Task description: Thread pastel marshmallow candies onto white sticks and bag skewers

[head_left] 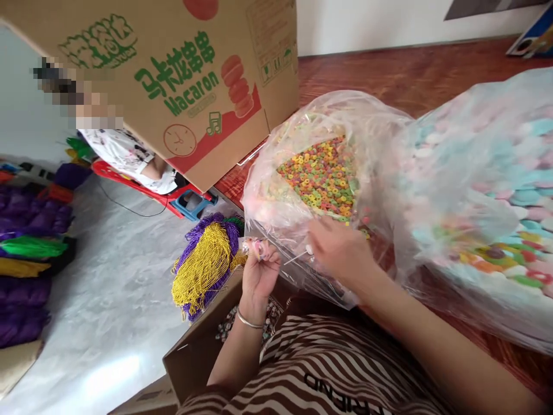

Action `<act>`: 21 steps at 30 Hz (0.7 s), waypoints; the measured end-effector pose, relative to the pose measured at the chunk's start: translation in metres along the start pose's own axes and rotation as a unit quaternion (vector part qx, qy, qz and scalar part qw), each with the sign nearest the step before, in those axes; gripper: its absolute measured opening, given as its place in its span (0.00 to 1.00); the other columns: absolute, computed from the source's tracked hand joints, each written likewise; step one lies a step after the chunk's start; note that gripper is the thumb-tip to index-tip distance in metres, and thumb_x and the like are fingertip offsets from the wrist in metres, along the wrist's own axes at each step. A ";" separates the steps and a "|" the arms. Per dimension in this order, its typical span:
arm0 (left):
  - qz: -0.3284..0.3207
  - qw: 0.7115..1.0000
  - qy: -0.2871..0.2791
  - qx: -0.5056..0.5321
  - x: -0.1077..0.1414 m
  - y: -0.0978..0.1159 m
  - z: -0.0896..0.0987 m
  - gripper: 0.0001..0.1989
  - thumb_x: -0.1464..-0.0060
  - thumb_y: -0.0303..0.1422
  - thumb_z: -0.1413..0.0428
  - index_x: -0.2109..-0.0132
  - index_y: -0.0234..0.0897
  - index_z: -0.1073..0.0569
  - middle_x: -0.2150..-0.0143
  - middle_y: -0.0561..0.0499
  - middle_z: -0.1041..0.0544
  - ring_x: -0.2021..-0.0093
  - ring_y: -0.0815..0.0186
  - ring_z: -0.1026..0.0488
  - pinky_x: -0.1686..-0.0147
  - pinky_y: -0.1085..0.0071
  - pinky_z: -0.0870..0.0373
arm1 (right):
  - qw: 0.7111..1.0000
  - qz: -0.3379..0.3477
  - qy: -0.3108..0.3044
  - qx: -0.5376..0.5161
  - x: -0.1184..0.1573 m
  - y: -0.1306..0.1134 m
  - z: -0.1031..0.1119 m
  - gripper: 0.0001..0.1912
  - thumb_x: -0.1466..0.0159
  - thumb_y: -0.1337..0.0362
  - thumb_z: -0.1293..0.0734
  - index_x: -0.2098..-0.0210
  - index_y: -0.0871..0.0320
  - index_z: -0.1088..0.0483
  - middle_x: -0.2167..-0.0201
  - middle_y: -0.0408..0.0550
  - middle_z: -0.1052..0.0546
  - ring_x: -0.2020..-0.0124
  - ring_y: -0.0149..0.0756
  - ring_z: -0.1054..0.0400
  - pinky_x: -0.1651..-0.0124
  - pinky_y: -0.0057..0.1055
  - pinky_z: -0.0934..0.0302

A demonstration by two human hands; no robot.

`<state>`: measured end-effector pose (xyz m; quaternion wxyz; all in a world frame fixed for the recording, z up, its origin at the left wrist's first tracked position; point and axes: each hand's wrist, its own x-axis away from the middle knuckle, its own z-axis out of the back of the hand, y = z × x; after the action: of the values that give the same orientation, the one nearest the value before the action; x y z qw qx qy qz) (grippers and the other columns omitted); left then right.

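Observation:
My left hand (261, 271), a silver bangle on its wrist, is closed on a small pink and white piece (258, 249) between thumb and fingers. My right hand (339, 251) is curled at the near edge of a clear plastic bag (374, 124); motion blurs its fingertips, and what they hold, if anything, cannot be made out. Small ring-shaped pieces (326, 178) in red, yellow, green and orange show through the bag's opening. A thin white stick (297, 257) with a pale tip lies between my two hands.
A large Macaron carton (233, 138) stands beyond the bag. At the right is a bag of pastel pieces (527, 190). Yellow and purple bead strands (203, 259) hang left of my left hand, above an open box (194, 363). A person (125, 153) sits behind the carton.

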<state>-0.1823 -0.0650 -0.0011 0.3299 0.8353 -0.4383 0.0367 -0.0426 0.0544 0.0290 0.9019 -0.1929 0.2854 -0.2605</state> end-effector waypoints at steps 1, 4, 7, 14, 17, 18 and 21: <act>0.007 1.000 0.004 0.002 -0.001 -0.002 -0.001 0.19 0.38 0.38 0.37 0.72 0.36 0.36 0.75 0.58 0.45 0.77 0.75 0.45 0.75 0.78 0.41 | 0.996 -0.022 0.052 -0.076 0.010 0.002 0.016 0.06 0.32 0.69 0.34 0.63 0.57 0.24 0.66 0.54 0.19 0.65 0.45 0.23 0.60 0.40 0.29; 0.018 1.000 0.018 0.012 -0.006 -0.012 -0.006 0.17 0.40 0.38 0.36 0.71 0.36 0.33 0.75 0.58 0.38 0.76 0.75 0.41 0.75 0.78 0.40 | 0.907 -0.187 0.166 -0.339 0.044 0.002 0.054 0.06 0.32 0.63 0.30 0.55 0.50 0.24 0.62 0.49 0.17 0.64 0.44 0.20 0.60 0.42 0.24; 0.030 0.999 0.039 0.012 -0.008 -0.025 -0.013 0.15 0.42 0.38 0.34 0.69 0.36 0.29 0.73 0.56 0.30 0.76 0.76 0.38 0.75 0.78 0.38 | 0.796 -0.263 0.206 -0.505 0.073 -0.002 0.071 0.03 0.34 0.62 0.29 0.60 0.48 0.23 0.66 0.48 0.16 0.68 0.45 0.19 0.62 0.47 0.22; 0.047 0.998 0.045 -0.021 -0.001 -0.047 -0.030 0.09 0.44 0.36 0.32 0.65 0.38 0.24 0.71 0.56 0.24 0.74 0.73 0.30 0.70 0.75 0.30 | 0.749 -0.274 0.222 -0.560 0.091 0.012 0.067 0.02 0.37 0.61 0.28 0.65 0.47 0.20 0.69 0.47 0.16 0.73 0.42 0.20 0.65 0.41 0.21; 0.045 0.998 0.026 -0.032 0.003 -0.052 -0.033 0.09 0.45 0.37 0.32 0.64 0.38 0.23 0.71 0.56 0.24 0.73 0.72 0.29 0.69 0.75 0.29 | 0.765 -0.269 0.222 -0.542 0.097 0.014 0.069 0.04 0.35 0.61 0.30 0.65 0.45 0.21 0.69 0.46 0.16 0.72 0.44 0.20 0.65 0.44 0.21; 0.046 0.998 0.024 -0.038 0.004 -0.053 -0.034 0.09 0.45 0.37 0.32 0.63 0.38 0.22 0.71 0.55 0.24 0.73 0.72 0.28 0.69 0.75 0.28 | 0.770 -0.268 0.223 -0.534 0.100 0.015 0.070 0.05 0.35 0.61 0.30 0.65 0.44 0.21 0.68 0.46 0.16 0.72 0.45 0.20 0.65 0.45 0.21; 0.049 0.997 0.019 -0.050 0.006 -0.057 -0.035 0.11 0.45 0.38 0.32 0.64 0.37 0.23 0.73 0.55 0.25 0.74 0.72 0.29 0.70 0.75 0.29 | 0.777 -0.262 0.237 -0.520 0.106 0.015 0.075 0.05 0.35 0.61 0.30 0.65 0.44 0.21 0.69 0.46 0.16 0.72 0.46 0.20 0.65 0.48 0.21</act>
<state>-0.1273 -0.0261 -0.0012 0.3775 0.7945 -0.4734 0.0463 0.0833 0.0196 0.0345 0.4646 -0.6322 0.5209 -0.3363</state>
